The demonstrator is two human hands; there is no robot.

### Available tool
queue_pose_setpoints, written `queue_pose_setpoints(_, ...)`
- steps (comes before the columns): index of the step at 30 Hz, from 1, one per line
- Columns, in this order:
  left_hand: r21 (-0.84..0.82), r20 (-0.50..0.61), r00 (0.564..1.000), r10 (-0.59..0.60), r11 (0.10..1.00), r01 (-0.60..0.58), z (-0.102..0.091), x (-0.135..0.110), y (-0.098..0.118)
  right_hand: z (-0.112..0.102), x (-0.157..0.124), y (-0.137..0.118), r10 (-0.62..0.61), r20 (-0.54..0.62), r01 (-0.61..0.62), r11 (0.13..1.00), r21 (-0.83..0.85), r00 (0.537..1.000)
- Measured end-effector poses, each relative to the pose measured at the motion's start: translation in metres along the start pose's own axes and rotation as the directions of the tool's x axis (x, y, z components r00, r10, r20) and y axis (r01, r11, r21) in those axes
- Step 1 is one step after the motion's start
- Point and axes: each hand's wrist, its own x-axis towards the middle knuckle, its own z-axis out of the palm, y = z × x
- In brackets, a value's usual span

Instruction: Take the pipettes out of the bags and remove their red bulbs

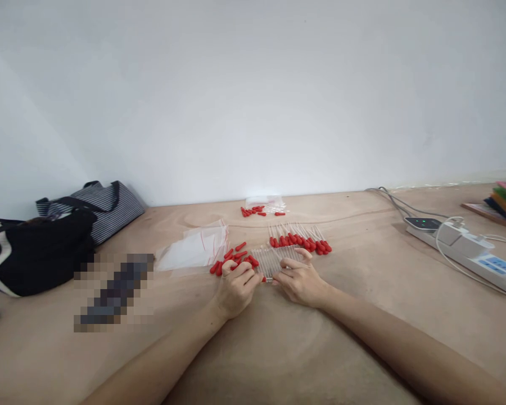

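My left hand (pixel 238 287) is closed on a red rubber bulb (pixel 263 279), mostly hidden by the fingers. My right hand (pixel 300 280) pinches a clear glass dropper tube (pixel 269 279), whose end meets the bulb between my hands. Just beyond my fingers lies a row of thin clear tubes (pixel 274 259). Loose red bulbs (pixel 239 255) are scattered behind my left hand. Behind my right hand, droppers with red bulbs (pixel 301 242) lie side by side, their tubes pointing toward the wall.
Clear zip bags (pixel 194 247) are piled on the left. Another bag (pixel 265 201) with tubes and bulbs lies near the wall. A black bag (pixel 37 253), a striped bag (pixel 118 208) and a blurred dark object (pixel 118 292) are farther left. A power strip (pixel 468 253) with cables stands right.
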Motion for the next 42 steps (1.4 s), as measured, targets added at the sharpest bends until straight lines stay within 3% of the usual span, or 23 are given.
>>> queue_pose_setpoints(4, -0.058, -0.025, 0.999, -0.025, 0.998, 0.024, -0.002, -0.002, -0.008, -0.001, 0.0, 0.005, -0.005, -0.01, 0.005, 1.0, -0.009, 1.0)
queue_pose_setpoints(7, -0.161, -0.067, 0.977, -0.203, 0.968, 0.19, -0.005, -0.003, -0.025, -0.005, 0.001, 0.012, 0.104, -0.049, -0.106, 0.994, -0.034, 0.993)
queue_pose_setpoints(9, -0.244, -0.044, 0.905, -0.422, 0.883, 0.4, -0.006, -0.004, -0.038, -0.006, 0.004, 0.016, 0.268, -0.062, -0.271, 0.961, -0.058, 0.962)
queue_pose_setpoints(11, -0.281, 0.042, 0.8, -0.598, 0.762, 0.584, -0.005, -0.005, -0.05, -0.005, 0.008, 0.017, 0.436, -0.05, -0.439, 0.895, -0.084, 0.899)
queue_pose_setpoints(13, -0.278, 0.123, 0.722, -0.681, 0.675, 0.684, -0.002, -0.006, -0.056, -0.002, 0.01, 0.017, 0.561, -0.02, -0.56, 0.821, -0.112, 0.827)
queue_pose_setpoints(15, -0.266, 0.16, 0.689, -0.706, 0.642, 0.719, 0.002, -0.006, -0.059, 0.003, 0.012, 0.017, 0.637, 0.008, -0.63, 0.764, -0.138, 0.771)
queue_pose_setpoints(20, -0.225, 0.158, 0.694, -0.703, 0.658, 0.718, 0.008, -0.004, -0.059, 0.015, 0.011, 0.018, 0.684, 0.063, -0.669, 0.725, -0.163, 0.727)
queue_pose_setpoints(25, -0.21, 0.096, 0.665, -0.741, 0.638, 0.741, 0.006, -0.001, -0.059, 0.018, 0.014, 0.017, 0.723, 0.132, -0.711, 0.691, -0.128, 0.678)
queue_pose_setpoints(27, -0.213, 0.091, 0.682, -0.725, 0.655, 0.725, 0.005, 0.001, -0.055, 0.016, 0.015, 0.018, 0.732, 0.145, -0.726, 0.68, -0.1, 0.665)
queue_pose_setpoints(32, -0.127, 0.112, 0.775, -0.622, 0.765, 0.632, 0.012, 0.009, -0.044, 0.003, 0.005, 0.027, 0.751, 0.083, -0.75, 0.66, -0.045, 0.656)
queue_pose_setpoints(35, -0.024, 0.125, 0.791, -0.599, 0.795, 0.606, 0.014, 0.011, -0.041, -0.008, -0.007, 0.035, 0.747, 0.029, -0.745, 0.665, -0.047, 0.665)
queue_pose_setpoints(38, 0.051, 0.121, 0.773, -0.623, 0.781, 0.622, 0.011, 0.018, -0.042, -0.014, -0.018, 0.042, 0.743, 0.003, -0.742, 0.669, -0.047, 0.67)
queue_pose_setpoints(42, 0.078, 0.301, 0.68, -0.668, 0.728, 0.681, 0.015, 0.046, -0.046, -0.016, -0.021, 0.046, 0.748, -0.004, -0.747, 0.662, -0.062, 0.663)
